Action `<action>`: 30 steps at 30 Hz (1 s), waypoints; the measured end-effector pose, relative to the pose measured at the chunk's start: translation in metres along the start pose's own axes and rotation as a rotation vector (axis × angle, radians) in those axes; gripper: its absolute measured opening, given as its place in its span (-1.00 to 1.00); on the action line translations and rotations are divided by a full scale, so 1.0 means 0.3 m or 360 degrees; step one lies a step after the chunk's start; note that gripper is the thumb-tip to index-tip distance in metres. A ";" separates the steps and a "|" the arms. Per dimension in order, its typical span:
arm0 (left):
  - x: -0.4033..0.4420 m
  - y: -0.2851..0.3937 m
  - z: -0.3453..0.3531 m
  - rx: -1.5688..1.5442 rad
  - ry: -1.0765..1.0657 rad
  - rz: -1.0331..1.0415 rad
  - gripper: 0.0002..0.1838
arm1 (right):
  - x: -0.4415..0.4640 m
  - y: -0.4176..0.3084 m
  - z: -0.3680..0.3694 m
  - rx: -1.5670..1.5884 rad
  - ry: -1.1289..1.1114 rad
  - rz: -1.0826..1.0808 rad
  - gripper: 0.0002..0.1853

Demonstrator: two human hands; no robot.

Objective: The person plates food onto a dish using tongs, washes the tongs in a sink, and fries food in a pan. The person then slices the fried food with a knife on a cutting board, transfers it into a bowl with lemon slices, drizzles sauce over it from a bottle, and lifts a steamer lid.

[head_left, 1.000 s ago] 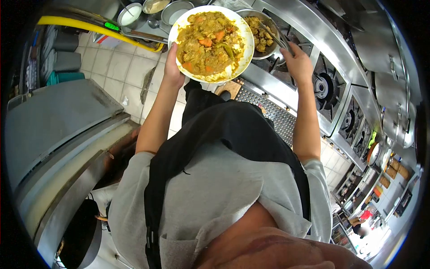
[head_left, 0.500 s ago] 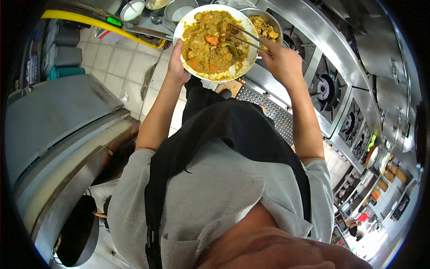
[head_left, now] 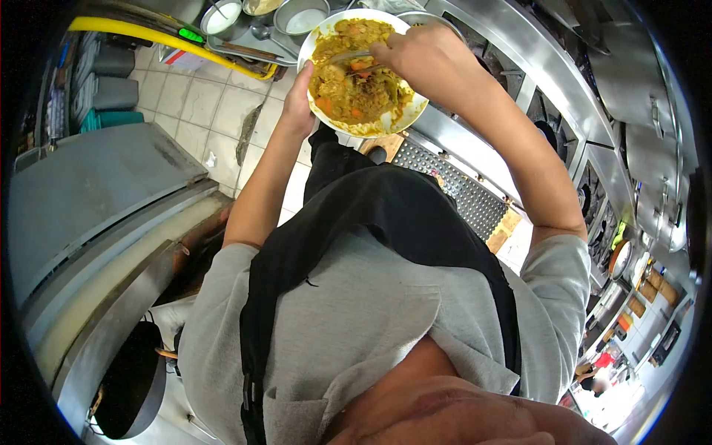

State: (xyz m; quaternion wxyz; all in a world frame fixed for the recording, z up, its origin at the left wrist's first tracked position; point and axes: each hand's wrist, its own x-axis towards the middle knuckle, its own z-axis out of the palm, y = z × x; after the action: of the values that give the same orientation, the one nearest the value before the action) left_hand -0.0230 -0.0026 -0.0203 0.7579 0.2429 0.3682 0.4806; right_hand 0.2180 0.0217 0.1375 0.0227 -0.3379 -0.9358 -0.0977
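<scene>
A white bowl (head_left: 407,111) of thick yellow-brown curry (head_left: 345,96) with orange carrot chunks is near the top middle. My left hand (head_left: 300,104) is closed on the bowl's left rim, thumb over the edge. Above the bowl's right side, my right hand (head_left: 426,59) grips slim metal tongs (head_left: 350,55), their ends down in the curry toward the left. Its fingers are partly hidden by the back of the hand. Behind that hand, a metal pan (head_left: 426,18) shows only its rim.
Gas burners and a steel stove edge (head_left: 519,52) run along the right. Several metal containers, one with white contents (head_left: 221,18), stand at the upper left beside a spoon (head_left: 261,33). A yellow hose or bar (head_left: 148,31) lies below them. Left is a grey cabinet (head_left: 96,193).
My right hand has swung left over the bowl, carrying the tongs from its right side toward its left-middle. The bowl has shifted slightly right. The pan behind is now mostly covered.
</scene>
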 end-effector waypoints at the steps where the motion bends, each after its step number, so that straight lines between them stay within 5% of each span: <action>1: 0.000 -0.004 -0.002 -0.0001 0.0001 0.0000 -0.35 | 0.012 0.001 0.007 0.0005 -0.0077 -0.0028 -0.61; 6: 0.000 0.001 0.009 -0.0015 0.0050 -0.0025 -0.35 | -0.081 0.034 0.069 0.0316 -0.0076 0.0142 -0.67; 12: 0.016 -0.003 -0.009 -0.0074 0.0014 -0.0010 -0.34 | -0.221 0.023 0.129 0.1210 -0.0037 0.1072 -0.56; 16: 0.027 -0.025 -0.038 -0.0106 0.0017 0.0022 -0.38 | -0.366 0.080 0.229 0.1475 0.0419 0.1463 -0.56; 18: 0.029 -0.036 -0.047 -0.0055 -0.0007 0.0072 -0.38 | -0.440 0.122 0.250 0.1402 0.0468 0.1570 -0.55; 21: -0.003 -0.016 -0.005 -0.0068 0.0080 0.0015 -0.37 | -0.483 0.155 0.253 0.0757 0.0096 0.1776 -0.51; 30: -0.044 -0.029 -0.011 -0.0029 0.0209 0.0153 -0.36 | -0.518 0.160 0.155 0.0233 -0.0271 0.1528 -0.51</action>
State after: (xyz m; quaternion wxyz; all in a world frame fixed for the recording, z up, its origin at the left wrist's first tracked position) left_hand -0.0244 -0.0183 -0.0243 0.7103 0.2213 0.4006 0.5347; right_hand 0.3694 -0.0306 0.0830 0.0123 -0.7352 -0.6775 0.0178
